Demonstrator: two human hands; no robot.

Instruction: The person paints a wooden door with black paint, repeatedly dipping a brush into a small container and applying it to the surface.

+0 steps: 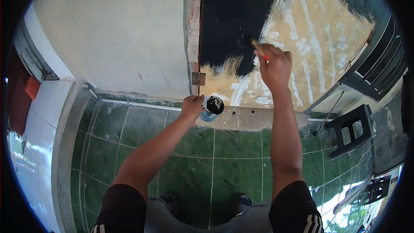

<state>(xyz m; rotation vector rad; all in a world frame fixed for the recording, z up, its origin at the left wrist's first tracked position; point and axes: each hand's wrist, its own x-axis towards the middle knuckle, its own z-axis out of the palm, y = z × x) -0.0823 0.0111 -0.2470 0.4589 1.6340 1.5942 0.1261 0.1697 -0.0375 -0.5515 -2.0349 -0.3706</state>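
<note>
My right hand (275, 67) is closed round a brush (260, 50) with a red and tan handle, its dark bristles against the black painted part of the door (233, 13). Low at the door's hinge side, my left hand (192, 108) grips a small cup (209, 114) by its side. Dark paint with pale flecks (215, 105) shows in the cup's mouth. The rest of the door panel (317, 43) is tan with white streaks and patches.
A metal hinge (198, 79) sits on the door frame beside the cream wall (116, 30). Green tiles (189, 172) cover the floor. A black stool (351, 131) stands at the right, near a louvred window (381, 60). A white pipe (142, 105) runs along the wall base.
</note>
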